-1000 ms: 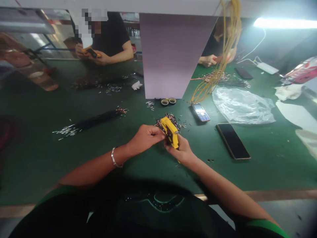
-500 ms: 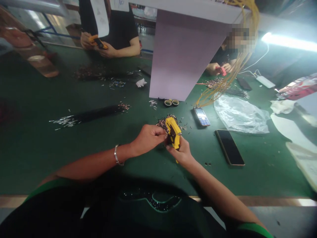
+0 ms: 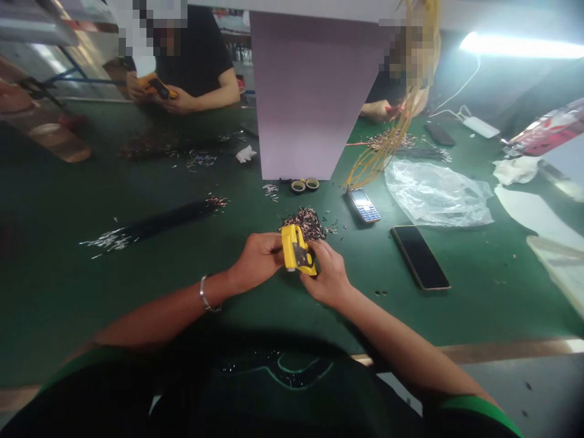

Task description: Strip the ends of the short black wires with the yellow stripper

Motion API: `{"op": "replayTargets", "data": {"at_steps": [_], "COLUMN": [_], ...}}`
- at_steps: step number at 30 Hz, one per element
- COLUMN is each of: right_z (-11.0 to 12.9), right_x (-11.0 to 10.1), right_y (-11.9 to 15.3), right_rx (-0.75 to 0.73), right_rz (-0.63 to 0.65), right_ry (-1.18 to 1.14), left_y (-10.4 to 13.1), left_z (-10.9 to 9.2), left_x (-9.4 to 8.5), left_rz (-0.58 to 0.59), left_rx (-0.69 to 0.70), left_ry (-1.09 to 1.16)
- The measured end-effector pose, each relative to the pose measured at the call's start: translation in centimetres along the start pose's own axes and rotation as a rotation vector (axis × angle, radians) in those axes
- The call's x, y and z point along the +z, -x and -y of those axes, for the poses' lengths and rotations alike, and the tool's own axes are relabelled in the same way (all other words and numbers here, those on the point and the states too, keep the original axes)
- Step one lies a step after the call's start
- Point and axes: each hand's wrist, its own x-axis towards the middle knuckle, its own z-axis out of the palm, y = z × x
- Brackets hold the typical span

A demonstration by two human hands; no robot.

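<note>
My right hand (image 3: 329,275) is wrapped round a yellow crimping tool (image 3: 292,248) with dark parts, which stands tilted above the green table. At the tool's left side is my left hand (image 3: 258,260), its fingers closed together. The tool covers those fingertips, so what they pinch is hidden. Just beyond the tool lies a loose pile of short black wires with copper-coloured ends (image 3: 306,220). To the left rests a long bundle of black wires (image 3: 164,220), silvery at its near end and coppery at the far end.
A keypad phone (image 3: 364,205) and a dark smartphone (image 3: 420,258) lie to the right, near a clear plastic bag (image 3: 435,193). Small silvery pieces (image 3: 271,191) and two round rings (image 3: 305,185) sit by an upright panel (image 3: 303,97). Two co-workers hold tools across the table.
The crimping tool has turned and shifted left in my right hand. My left fingertips, visible before, are now behind it, and more of the wire pile shows. The whole view has shifted slightly.
</note>
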Motion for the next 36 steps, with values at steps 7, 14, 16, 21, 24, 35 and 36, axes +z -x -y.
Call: {"op": "replayTargets", "data": {"at_steps": [7, 14, 16, 21, 24, 35, 36], "right_z": [0.4, 0.4, 0.4, 0.3, 0.3, 0.9, 1.0], "right_x": [-0.6, -0.6, -0.5, -0.2, 0.0, -0.1, -0.2], "right_y": [-0.6, -0.5, -0.5, -0.3, -0.2, -0.6, -0.7], "right_rx": [0.396, 0.540, 0.560, 0.567, 0.561, 0.413, 0.417], "right_rz": [0.184, 0.192, 0.171, 0.125, 0.121, 0.087, 0.087], "right_ry": [-0.511, -0.774, -0.819, -0.819, -0.792, -0.487, -0.481], "left_y": [-0.3, 0.0, 0.0, -0.2, -0.1, 0.5, 0.5], "left_z": [0.1, 0.3, 0.3, 0.1, 0.2, 0.9, 0.9], "left_x": [0.7, 1.0, 1.0, 1.0, 1.2, 2.0, 2.0], "left_rz": [0.000, -0.044, -0.091, -0.156, -0.176, -0.229, -0.221], "left_rx": [-0.136, -0.138, -0.130, -0.090, -0.060, 0.161, 0.156], "left_ry": [-0.034, -0.036, -0.041, -0.061, -0.069, -0.228, -0.217]}}
